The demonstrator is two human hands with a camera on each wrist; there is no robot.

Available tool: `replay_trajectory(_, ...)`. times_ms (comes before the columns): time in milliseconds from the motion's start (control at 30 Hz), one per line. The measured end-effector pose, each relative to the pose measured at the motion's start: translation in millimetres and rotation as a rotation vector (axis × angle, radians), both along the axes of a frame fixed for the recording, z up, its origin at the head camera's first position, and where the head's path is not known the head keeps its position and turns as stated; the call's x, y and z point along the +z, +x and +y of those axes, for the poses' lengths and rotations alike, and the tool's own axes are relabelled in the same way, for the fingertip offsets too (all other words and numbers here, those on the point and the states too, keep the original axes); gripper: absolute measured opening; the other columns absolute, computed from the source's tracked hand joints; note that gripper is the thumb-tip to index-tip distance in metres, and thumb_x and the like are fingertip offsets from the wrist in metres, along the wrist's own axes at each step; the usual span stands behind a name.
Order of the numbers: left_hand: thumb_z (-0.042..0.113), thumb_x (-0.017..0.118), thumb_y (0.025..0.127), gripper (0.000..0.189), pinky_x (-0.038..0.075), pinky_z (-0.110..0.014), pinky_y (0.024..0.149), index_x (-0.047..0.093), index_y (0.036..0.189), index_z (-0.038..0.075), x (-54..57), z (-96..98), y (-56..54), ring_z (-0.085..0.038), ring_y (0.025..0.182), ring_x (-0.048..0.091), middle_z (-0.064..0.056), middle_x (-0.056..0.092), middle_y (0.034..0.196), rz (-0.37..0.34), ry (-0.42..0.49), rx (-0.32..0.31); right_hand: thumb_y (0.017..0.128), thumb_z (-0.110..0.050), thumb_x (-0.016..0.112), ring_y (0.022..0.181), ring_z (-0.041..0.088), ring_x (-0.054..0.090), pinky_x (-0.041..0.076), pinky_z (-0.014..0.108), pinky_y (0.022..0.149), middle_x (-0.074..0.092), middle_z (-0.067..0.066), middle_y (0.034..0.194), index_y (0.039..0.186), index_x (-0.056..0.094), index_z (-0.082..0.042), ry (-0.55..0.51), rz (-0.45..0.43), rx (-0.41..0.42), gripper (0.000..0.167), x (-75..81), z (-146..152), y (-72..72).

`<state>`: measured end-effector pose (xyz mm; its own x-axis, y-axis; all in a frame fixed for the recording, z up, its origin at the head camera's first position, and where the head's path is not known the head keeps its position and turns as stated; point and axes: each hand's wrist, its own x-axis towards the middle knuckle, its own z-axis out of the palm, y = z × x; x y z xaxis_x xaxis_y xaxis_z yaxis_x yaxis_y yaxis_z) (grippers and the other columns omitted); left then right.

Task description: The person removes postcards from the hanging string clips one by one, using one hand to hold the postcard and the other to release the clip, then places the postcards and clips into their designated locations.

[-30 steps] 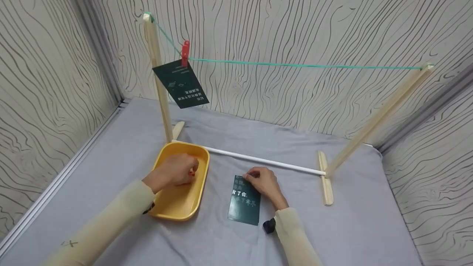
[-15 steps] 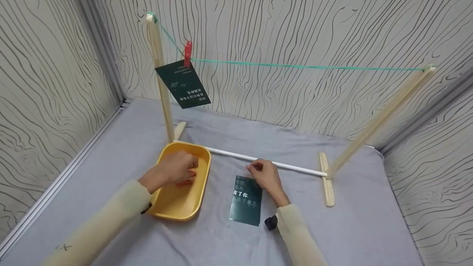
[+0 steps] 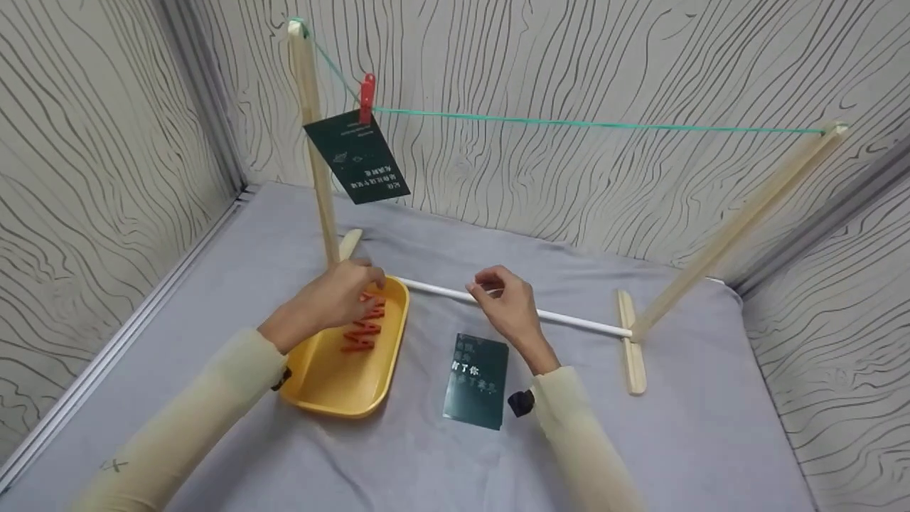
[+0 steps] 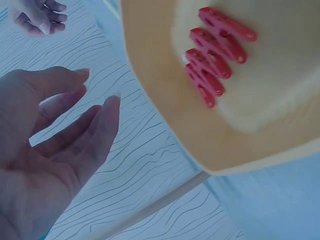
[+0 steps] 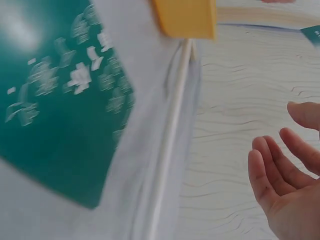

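Observation:
My left hand (image 3: 334, 299) is over the far end of a yellow tray (image 3: 338, 402). In the left wrist view that hand (image 4: 60, 135) has its fingers loosely bent and apart, with nothing between them. Several red clothespins (image 4: 220, 42) lie in a row inside the tray. Beyond a small stack of dark green printed cards (image 3: 475, 391) is my right hand (image 3: 508, 306), its fingers relaxed and bare of any object. One dark green card (image 3: 359, 160) hangs slanted from a green string (image 3: 569, 123), clipped by a red clothespin (image 3: 367, 99).
The string runs between a left wooden post (image 3: 313, 149) and a right wooden post (image 3: 739, 235). Across the grey cloth (image 3: 569, 455) a white rod (image 3: 583, 321) joins their feet. Patterned walls (image 3: 569, 57) close in the back and sides.
My left hand has lifted from inside the tray towards its far end, uncovering the row of clothespins. The right hand has left the cards and moved up and away from them.

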<state>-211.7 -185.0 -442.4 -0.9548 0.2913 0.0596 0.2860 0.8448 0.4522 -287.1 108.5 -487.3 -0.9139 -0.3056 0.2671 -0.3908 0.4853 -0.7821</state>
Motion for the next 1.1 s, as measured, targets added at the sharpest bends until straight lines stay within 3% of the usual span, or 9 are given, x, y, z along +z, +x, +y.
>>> replay_trajectory(100,0.008,0.076,0.094,0.023,0.063,-0.041,0.09,0.076,0.116,0.002,11.1,-1.3,-0.3,-0.029,0.1,0.069,-0.017,0.074,0.115,0.032,0.046,-0.003,0.098,-0.024,0.076,0.104,0.023,0.073,0.061,0.041,0.094,0.075,0.008,0.111,0.115,0.073,-0.009,-0.014,-0.01,0.04,0.023,7.6,-8.0,-0.9)
replay_trajectory(233,0.012,0.075,0.096,0.022,0.064,-0.041,0.091,0.076,0.116,0.006,27.9,-2.2,0.6,-0.027,0.103,0.072,-0.013,0.076,0.115,0.014,0.127,0.037,0.097,-0.023,0.076,0.106,0.024,0.072,0.061,0.043,0.096,0.075,0.01,0.112,0.117,0.071,-0.008,-0.04,-0.007,0.067,0.025,16.2,-19.5,-3.7)
replay_trajectory(333,0.014,0.075,0.097,0.021,0.064,-0.041,0.091,0.076,0.116,0.009,41.0,-2.6,-0.3,-0.024,0.102,0.073,-0.009,0.077,0.113,0.048,0.168,0.064,0.097,-0.023,0.077,0.107,0.025,0.073,0.061,0.043,0.096,0.075,0.01,0.113,0.117,0.071,-0.007,-0.065,0.011,0.073,0.027,23.2,-27.5,-6.4)
replay_trajectory(633,0.013,0.077,0.095,0.019,0.063,-0.04,0.093,0.077,0.114,0.01,65.3,-4.5,-3.7,-0.023,0.098,0.072,-0.007,0.077,0.113,0.308,0.234,0.106,0.096,-0.023,0.077,0.107,0.023,0.073,0.061,0.038,0.097,0.076,0.009,0.113,0.118,0.071,-0.007,-0.129,0.013,0.078,0.028,41.1,-52.1,-9.7)
replay_trajectory(800,0.017,0.077,0.097,0.019,0.064,-0.034,0.085,0.076,0.115,0.012,73.2,-8.3,-3.0,-0.02,0.1,0.069,-0.006,0.072,0.117,0.446,0.279,0.164,0.096,-0.023,0.077,0.106,0.022,0.073,0.061,0.037,0.097,0.076,0.009,0.113,0.118,0.071,-0.006,-0.138,-0.017,0.086,0.029,47.2,-70.5,-10.2)
replay_trajectory(900,0.016,0.075,0.098,0.019,0.059,-0.021,0.076,0.075,0.116,0.01,79.9,-11.9,-4.6,-0.02,0.097,0.069,-0.008,0.072,0.114,0.543,0.294,0.166,0.096,-0.024,0.078,0.106,0.022,0.073,0.061,0.037,0.097,0.077,0.01,0.112,0.118,0.071,-0.005,-0.154,-0.042,0.095,0.03,51.6,-82.2,-10.7)
replay_trajectory(1033,0.014,0.072,0.1,0.019,0.057,-0.021,0.071,0.074,0.116,0.005,91.0,-13.7,-8.8,-0.022,0.094,0.072,-0.011,0.074,0.108,0.644,0.307,0.17,0.095,-0.022,0.078,0.105,0.023,0.074,0.061,0.037,0.096,0.077,0.011,0.112,0.118,0.071,-0.005,-0.164,-0.054,0.107,0.029,56.1,-94.8,-13.5)
replay_trajectory(1100,0.015,0.071,0.1,0.02,0.06,-0.026,0.071,0.074,0.117,0.005,96.4,-14.0,-10.6,-0.024,0.094,0.072,-0.011,0.074,0.107,0.684,0.318,0.179,0.096,-0.021,0.078,0.105,0.023,0.074,0.06,0.036,0.096,0.077,0.011,0.112,0.118,0.071,-0.005,-0.149,-0.054,0.113,0.029,58.0,-99.7,-15.1)
